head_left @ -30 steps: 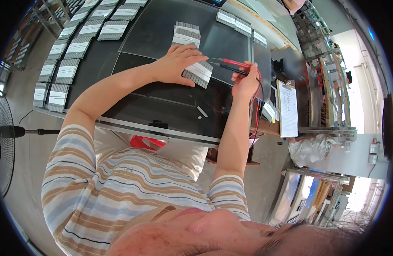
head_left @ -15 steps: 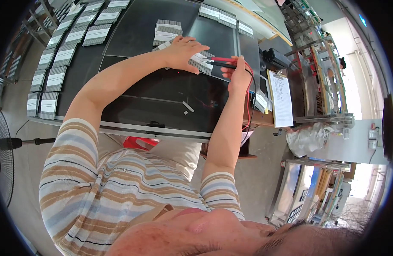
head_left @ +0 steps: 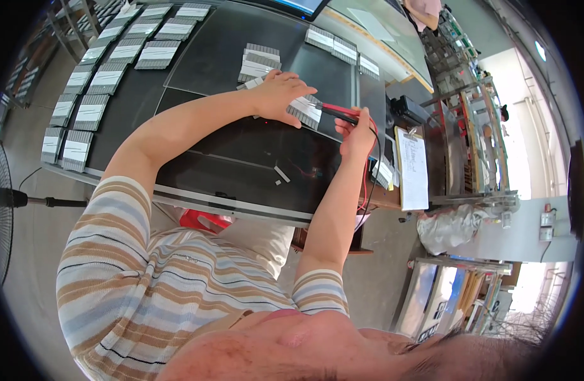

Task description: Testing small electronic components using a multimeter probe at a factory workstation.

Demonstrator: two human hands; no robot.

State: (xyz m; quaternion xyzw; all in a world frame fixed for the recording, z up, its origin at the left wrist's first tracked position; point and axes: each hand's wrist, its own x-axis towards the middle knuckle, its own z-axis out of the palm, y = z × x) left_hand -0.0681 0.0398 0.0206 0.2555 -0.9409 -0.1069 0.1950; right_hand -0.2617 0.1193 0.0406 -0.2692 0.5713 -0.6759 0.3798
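My right hand is closed around a pair of test probes, one red and one black, whose leads run down past my wrist. Their tips meet a flat grey ribbed piece with a white band, lying on the dark tabletop. Over the left end of that piece my left hand rests with its fingers spread, thumb along the near side. It partly hides the piece and another like it. Just behind is a small stack of similar pieces.
Rows of similar ribbed pieces cover the table's left side, with more at the far right. Two small light scraps lie near the front. A clipboard sits at the right, a fan stands left. Another person is beyond the table.
The probes have drawn closer together, and their tips have shifted along the ribbed piece toward its far right part. My left hand stays on the piece. The whole view has shifted slightly.
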